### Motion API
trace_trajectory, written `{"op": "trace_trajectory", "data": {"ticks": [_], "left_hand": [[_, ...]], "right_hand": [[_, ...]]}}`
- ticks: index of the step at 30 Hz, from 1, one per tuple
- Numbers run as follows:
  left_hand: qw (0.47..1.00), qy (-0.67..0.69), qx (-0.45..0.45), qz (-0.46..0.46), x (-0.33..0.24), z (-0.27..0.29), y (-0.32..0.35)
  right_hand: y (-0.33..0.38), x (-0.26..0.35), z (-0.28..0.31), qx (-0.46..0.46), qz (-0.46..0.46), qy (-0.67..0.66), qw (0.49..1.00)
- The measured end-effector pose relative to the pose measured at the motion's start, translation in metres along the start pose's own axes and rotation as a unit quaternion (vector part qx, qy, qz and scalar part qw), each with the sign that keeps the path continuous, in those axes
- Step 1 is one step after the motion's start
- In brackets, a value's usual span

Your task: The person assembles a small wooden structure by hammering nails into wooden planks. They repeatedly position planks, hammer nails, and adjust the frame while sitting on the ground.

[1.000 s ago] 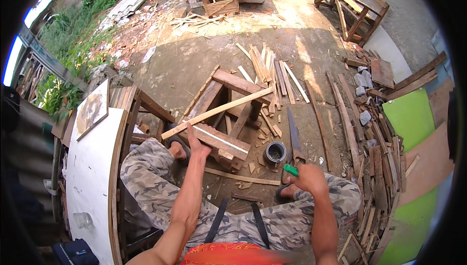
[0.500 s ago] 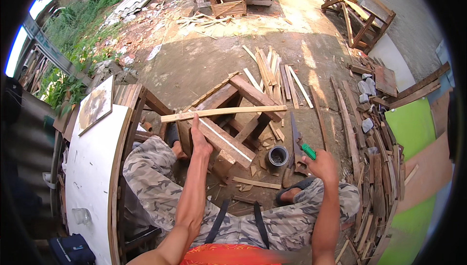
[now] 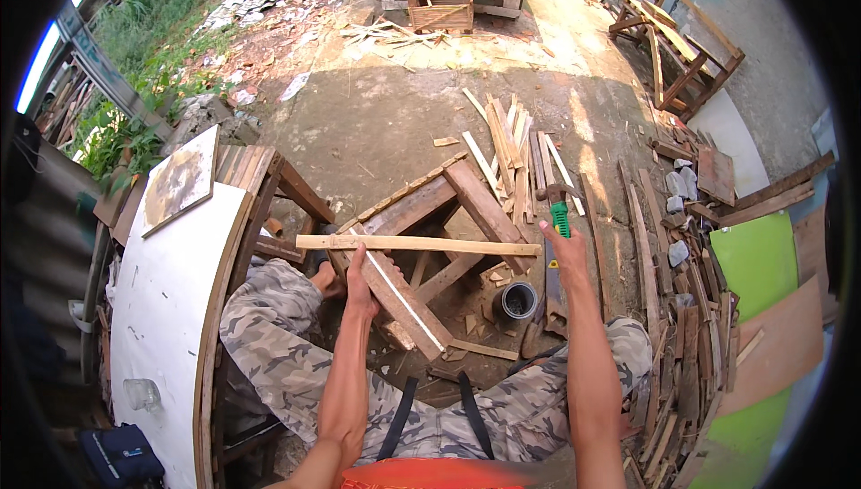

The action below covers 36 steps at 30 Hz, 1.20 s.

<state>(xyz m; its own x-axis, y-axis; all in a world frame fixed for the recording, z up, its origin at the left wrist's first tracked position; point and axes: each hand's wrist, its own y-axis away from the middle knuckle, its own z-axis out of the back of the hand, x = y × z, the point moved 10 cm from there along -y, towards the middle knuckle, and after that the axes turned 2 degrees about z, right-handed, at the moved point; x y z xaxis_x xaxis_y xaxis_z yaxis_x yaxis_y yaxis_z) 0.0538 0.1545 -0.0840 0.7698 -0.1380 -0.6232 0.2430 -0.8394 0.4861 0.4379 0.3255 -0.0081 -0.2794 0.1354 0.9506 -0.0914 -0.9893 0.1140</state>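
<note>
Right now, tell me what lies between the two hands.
In the head view, the pale slat held by the left hand runs toward the right hand with the hammer; below it sit pallet boards and a small tin.

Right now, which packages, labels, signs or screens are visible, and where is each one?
Round can: on the ground by the wooden frame, dark grey, open top.
Clear plastic container: on the white board, lower left.
Dark blue bag: bottom left corner, pale strip on it.
No screen or sign shows.
</note>
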Motion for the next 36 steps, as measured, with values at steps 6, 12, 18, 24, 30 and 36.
{"op": "trace_trajectory", "data": {"ticks": [6, 12, 18, 24, 30, 36], "left_hand": [[1.000, 0.009, 0.006, -0.011, 0.012, 0.017, 0.011], [0.991, -0.030, 0.128, 0.000, 0.019, 0.028, 0.008], [0.977, -0.120, 0.173, 0.037, 0.013, 0.018, 0.010], [0.980, -0.177, 0.093, 0.025, -0.004, 0.021, 0.007], [0.979, -0.204, 0.000, -0.026, -0.023, 0.045, 0.012], [0.988, -0.142, -0.041, -0.041, -0.026, 0.085, 0.002]], "right_hand": [[-0.035, -0.026, -0.041, 0.007, -0.053, -0.027, 0.998], [-0.070, -0.067, -0.055, 0.027, -0.112, -0.211, 0.971], [-0.045, -0.104, -0.077, 0.118, -0.307, -0.330, 0.885], [-0.027, -0.116, -0.104, 0.171, -0.325, -0.388, 0.845], [-0.018, -0.123, -0.131, 0.154, -0.330, -0.380, 0.850], [-0.010, -0.117, -0.125, 0.149, -0.319, -0.356, 0.866]]}}
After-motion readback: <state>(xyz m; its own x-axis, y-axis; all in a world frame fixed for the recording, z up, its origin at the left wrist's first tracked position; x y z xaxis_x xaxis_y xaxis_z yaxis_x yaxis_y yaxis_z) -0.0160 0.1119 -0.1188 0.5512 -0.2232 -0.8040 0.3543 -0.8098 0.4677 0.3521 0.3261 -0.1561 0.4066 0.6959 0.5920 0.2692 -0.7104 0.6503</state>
